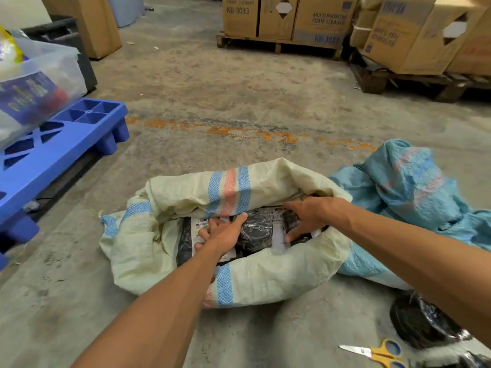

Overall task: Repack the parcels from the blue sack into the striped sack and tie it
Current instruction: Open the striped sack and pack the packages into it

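Concrete warehouse floor (239, 96), with stacked cartons (300, 17) far beyond the hands. Both hands reach into the open striped sack (265, 280): left hand (223, 232) and right hand (310, 216), fingers spread, pressing on black labelled parcels (255, 231) between them. The crumpled blue sack (414, 189) lies just right of the right hand; scissors (377, 353) lie below the right forearm.
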`<action>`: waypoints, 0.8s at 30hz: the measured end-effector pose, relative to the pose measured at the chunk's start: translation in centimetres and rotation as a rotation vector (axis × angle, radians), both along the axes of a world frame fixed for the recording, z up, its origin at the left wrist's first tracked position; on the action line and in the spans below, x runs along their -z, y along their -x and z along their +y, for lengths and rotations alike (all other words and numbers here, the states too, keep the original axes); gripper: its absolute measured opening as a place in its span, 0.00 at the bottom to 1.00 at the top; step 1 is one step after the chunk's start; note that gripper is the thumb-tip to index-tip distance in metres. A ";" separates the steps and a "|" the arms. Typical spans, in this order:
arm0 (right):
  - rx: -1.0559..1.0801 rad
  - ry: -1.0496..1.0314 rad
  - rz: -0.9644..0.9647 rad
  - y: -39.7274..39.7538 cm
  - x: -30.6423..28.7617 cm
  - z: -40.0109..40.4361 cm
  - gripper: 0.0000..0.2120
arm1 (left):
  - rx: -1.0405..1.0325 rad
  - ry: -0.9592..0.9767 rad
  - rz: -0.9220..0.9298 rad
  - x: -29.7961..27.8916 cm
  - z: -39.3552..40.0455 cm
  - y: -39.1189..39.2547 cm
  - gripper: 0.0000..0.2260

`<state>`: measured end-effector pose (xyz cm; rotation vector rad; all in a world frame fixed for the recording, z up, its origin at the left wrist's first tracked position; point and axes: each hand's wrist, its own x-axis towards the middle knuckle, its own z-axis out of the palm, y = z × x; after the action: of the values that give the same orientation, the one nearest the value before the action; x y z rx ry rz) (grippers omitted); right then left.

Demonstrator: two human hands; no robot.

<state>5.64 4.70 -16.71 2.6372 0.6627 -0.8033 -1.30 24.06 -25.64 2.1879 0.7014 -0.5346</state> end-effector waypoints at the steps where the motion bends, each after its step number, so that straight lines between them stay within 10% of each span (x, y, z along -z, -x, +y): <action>1: 0.016 -0.001 -0.018 0.1 -0.1 -0.7 0.48 | 0.002 -0.007 0.015 -0.3 -0.4 -0.3 0.39; 14: -0.169 -0.002 -0.333 0.0 2.0 -3.3 0.28 | 0.020 -0.048 -0.144 0.5 -6.3 -1.5 0.32; 24: -0.355 -0.302 -0.833 1.7 1.7 -7.3 0.40 | 0.016 -0.092 -0.128 0.8 -7.3 -2.0 0.29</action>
<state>3.99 -2.58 -18.42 2.6297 0.9862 0.5178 0.65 16.75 -26.41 2.2925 0.6511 -0.3725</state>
